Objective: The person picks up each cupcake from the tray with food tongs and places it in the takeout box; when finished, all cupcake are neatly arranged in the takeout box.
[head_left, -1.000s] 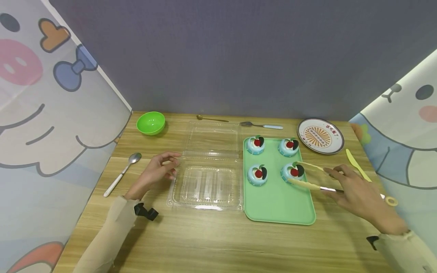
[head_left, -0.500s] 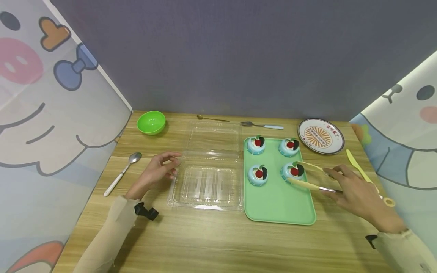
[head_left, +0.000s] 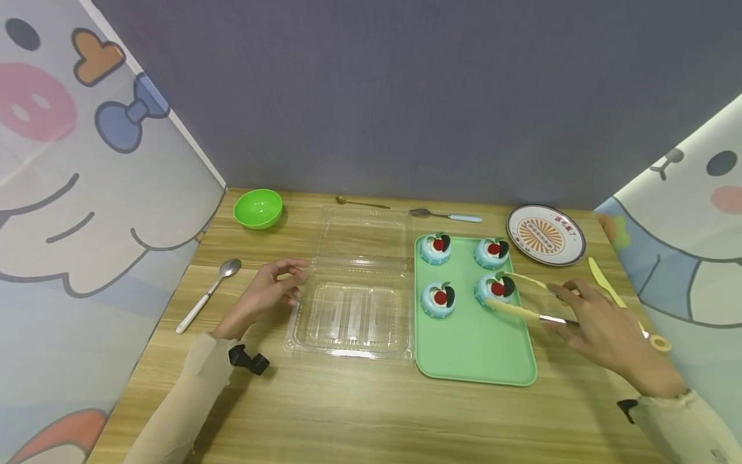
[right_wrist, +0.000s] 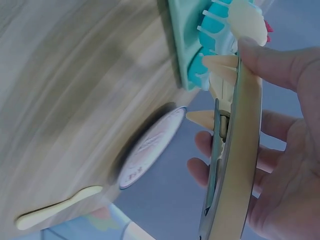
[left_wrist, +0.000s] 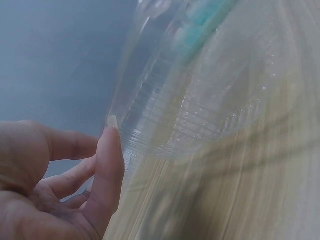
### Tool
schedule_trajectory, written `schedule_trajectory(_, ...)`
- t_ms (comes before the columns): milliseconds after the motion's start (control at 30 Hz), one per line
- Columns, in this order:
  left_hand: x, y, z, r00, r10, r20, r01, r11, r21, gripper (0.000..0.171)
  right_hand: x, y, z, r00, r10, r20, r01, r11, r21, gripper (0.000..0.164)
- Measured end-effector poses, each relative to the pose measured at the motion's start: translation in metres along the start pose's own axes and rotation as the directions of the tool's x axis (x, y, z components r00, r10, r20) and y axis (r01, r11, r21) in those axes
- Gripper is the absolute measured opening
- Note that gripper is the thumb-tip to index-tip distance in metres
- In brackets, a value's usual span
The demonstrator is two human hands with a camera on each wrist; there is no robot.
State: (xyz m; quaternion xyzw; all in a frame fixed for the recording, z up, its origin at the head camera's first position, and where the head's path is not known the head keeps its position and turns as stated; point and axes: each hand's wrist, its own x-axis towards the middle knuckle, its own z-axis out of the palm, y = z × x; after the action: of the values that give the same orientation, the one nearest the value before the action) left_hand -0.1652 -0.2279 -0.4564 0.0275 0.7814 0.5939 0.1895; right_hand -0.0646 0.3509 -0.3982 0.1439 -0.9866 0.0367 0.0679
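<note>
My right hand [head_left: 603, 332] grips pale yellow tongs [head_left: 518, 311], also close in the right wrist view. The tongs' two arms stand on either side of a small blue cake [head_left: 487, 296], topped with a cherry, a dark round piece and a green leaf. Three similar cakes, among them a near-left cake [head_left: 438, 301], sit on the green tray [head_left: 475, 354]. My left hand [head_left: 269, 290] pinches the left edge of a clear plastic container [head_left: 353, 316], which lies with its lid folded back. In the left wrist view, thumb and finger meet at the container's rim [left_wrist: 125, 135].
Behind stand a green bowl [head_left: 258, 209], a small gold spoon [head_left: 362, 203], a fork [head_left: 446, 215] and a patterned plate [head_left: 546, 235]. A white-handled spoon [head_left: 209, 295] lies at the left, a yellow knife [head_left: 605, 281] at the right. A grey wall [head_left: 377, 96] closes the back.
The tongs have shifted slightly left and away from me, and the cake between their arms has moved a little with them. The left hand and container stay in place.
</note>
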Motion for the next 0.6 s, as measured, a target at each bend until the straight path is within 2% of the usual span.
schedule_trajectory(300, -0.002, -0.001, -0.001, 1.0, 0.0, 0.0, 0.0, 1.0, 0.002, 0.037, 0.025, -0.02, -0.018, 0.992, -0.083, -0.092, 0.082, 0.997, -0.017, 0.069)
schedule_trajectory(433, -0.002, -0.001, -0.001, 1.0, -0.001, -0.005, 0.001, 1.0, 0.006, 0.037, 0.042, -0.037, -0.032, 0.986, -0.119, -0.115, 0.113, 0.992, -0.052, 0.068)
schedule_trajectory(600, 0.001, 0.0, 0.0, 1.0, 0.008, 0.0, -0.008, 1.0, 0.009, 0.037, 0.066, -0.065, -0.042, 0.966, -0.219, -0.14, 0.214, 0.976, -0.051, 0.068)
